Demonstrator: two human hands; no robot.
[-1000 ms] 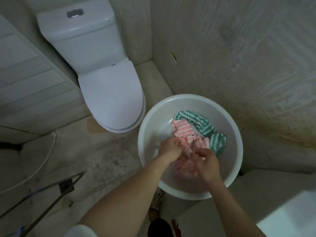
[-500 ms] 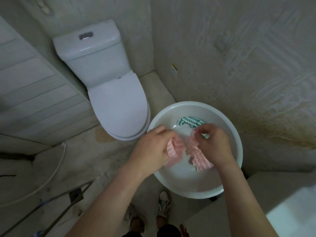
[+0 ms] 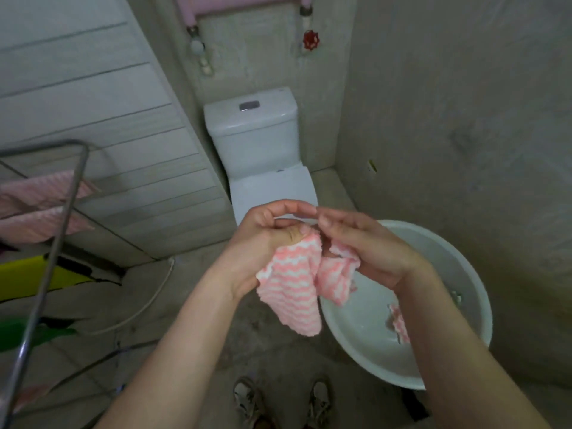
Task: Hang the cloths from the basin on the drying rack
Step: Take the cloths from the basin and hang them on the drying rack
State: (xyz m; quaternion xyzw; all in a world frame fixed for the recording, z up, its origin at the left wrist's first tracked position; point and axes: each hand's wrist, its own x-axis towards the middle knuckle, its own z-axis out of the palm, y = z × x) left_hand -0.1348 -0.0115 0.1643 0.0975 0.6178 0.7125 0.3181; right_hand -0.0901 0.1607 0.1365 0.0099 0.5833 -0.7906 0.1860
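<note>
A pink-and-white zigzag cloth (image 3: 297,289) hangs in front of me, above the floor and left of the basin. My left hand (image 3: 266,239) pinches its top edge with thumb and fingers. My right hand (image 3: 362,246) grips the bunched right part of the same cloth. The white round basin (image 3: 464,274) sits on the floor at the right; another pink cloth (image 3: 397,323) shows inside it, partly hidden by my right forearm. The metal drying rack (image 3: 65,212) stands at the left with two pink cloths (image 3: 40,205) hung over its bars.
A white toilet (image 3: 257,150) stands against the back wall behind my hands. A white hose (image 3: 145,305) lies on the concrete floor. Yellow and green items (image 3: 37,277) sit under the rack. My shoes (image 3: 278,400) are at the bottom. Walls close in on the right.
Both hands lifted the pink cloth out of the basin and up to the left. My view rose, bringing the rack with its hung cloths into sight; the green cloth is out of sight.
</note>
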